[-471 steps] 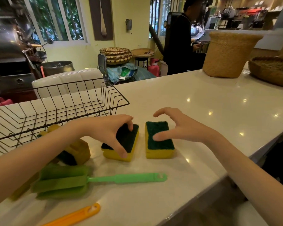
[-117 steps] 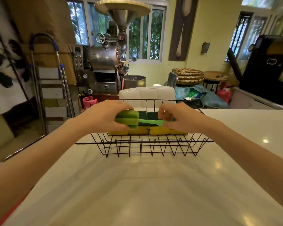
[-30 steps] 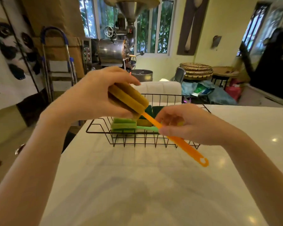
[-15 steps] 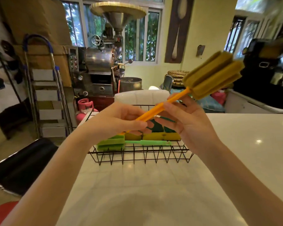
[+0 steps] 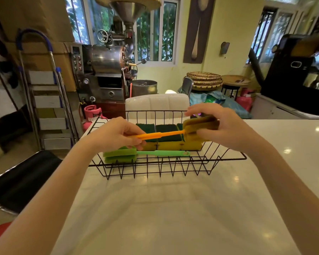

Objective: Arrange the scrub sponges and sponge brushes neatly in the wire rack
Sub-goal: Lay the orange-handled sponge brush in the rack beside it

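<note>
Left hand (image 5: 118, 134): pinching the handle end of the orange sponge brush (image 5: 175, 132), held level above the wire rack (image 5: 155, 161).

Green sponge brush (image 5: 136, 154): lying along the near side of the rack floor, foam head at left, handle running right.

Scrub sponges (image 5: 166, 138): in a row behind it, green pads up, yellow foam toward the near side, touching side by side.

Right hand (image 5: 223, 126): closed around the orange brush's foam head, over the right end of the rack.

White bench (image 5: 164, 208): carrying the rack.

Risks, judged: foam head snagging on the right rim wires if lowered tilted; brush landing across the sponges rather than beside the green brush, spoiling the neat row; uneven release tipping the handle out through the wires.
</note>
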`<state>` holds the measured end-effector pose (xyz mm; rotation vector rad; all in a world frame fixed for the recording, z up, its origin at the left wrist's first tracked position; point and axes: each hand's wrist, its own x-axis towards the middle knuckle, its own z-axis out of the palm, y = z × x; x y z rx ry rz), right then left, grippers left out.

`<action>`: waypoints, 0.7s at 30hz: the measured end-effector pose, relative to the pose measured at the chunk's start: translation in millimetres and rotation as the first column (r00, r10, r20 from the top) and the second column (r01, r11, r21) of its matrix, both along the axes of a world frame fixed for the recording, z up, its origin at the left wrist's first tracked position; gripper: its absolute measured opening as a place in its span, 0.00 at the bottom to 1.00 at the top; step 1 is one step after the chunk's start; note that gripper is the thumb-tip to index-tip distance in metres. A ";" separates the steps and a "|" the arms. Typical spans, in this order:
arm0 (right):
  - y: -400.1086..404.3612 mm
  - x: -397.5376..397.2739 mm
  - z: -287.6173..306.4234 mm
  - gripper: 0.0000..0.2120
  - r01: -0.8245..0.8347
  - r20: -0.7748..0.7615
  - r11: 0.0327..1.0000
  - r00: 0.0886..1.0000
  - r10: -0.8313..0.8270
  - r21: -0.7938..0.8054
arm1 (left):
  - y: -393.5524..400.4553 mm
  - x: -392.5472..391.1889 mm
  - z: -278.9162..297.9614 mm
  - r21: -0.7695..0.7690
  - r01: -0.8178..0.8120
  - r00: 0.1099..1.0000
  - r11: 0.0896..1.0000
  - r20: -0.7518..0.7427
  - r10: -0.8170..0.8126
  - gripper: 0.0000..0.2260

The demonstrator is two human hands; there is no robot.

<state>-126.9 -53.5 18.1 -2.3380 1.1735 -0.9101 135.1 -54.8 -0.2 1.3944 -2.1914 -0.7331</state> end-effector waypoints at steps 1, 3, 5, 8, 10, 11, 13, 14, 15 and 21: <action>-7.7 -4.4 -6.6 0.21 0.035 -0.124 0.998 0.992 -0.040 -0.042 | -1.9 1.2 -2.7 0.010 0.000 1.000 1.000 0.000 0.000 0.09; -18.2 -9.2 -18.5 0.21 0.060 -0.209 0.998 0.976 -0.057 0.009 | -5.2 2.3 -8.1 0.045 -0.001 1.000 0.999 0.019 0.000 0.09; -24.1 -9.9 -27.7 0.19 0.065 -0.233 0.994 0.971 -0.044 0.086 | -8.8 2.6 -13.8 0.087 -0.001 0.998 0.996 0.067 -0.005 0.08; -32.2 -9.4 -37.3 0.17 0.074 -0.317 0.987 0.948 -0.025 0.145 | -10.6 0.5 -22.0 0.124 0.017 0.993 0.992 0.113 -0.031 0.10; -36.4 -9.3 -42.2 0.14 0.068 -0.317 0.980 0.948 -0.005 0.187 | -11.7 -1.0 -25.2 0.105 0.028 0.995 0.994 0.089 -0.037 0.13; -38.0 -9.6 -44.4 0.13 0.063 -0.307 0.977 0.952 0.003 0.204 | -12.1 -1.5 -26.3 0.091 0.032 0.996 0.995 0.080 -0.039 0.14; -39.4 -10.1 -47.6 0.12 0.051 -0.305 0.971 0.952 0.023 0.232 | -12.4 -2.4 -27.6 0.070 0.043 0.992 0.997 0.113 -0.051 0.13; -39.8 -10.5 -48.1 0.11 0.048 -0.313 0.968 0.949 0.032 0.245 | -12.6 -3.3 -28.1 0.071 0.046 0.988 0.996 0.143 -0.056 0.12; -40.0 -10.7 -48.2 0.11 0.047 -0.318 0.966 0.947 0.038 0.254 | -12.5 -4.3 -28.8 0.079 0.042 0.983 0.996 0.177 -0.056 0.11; -42.7 -7.5 -50.4 0.09 0.044 -0.348 0.952 0.935 0.068 0.304 | -9.6 -11.5 -29.1 0.211 -0.024 0.956 0.977 0.291 -0.039 0.11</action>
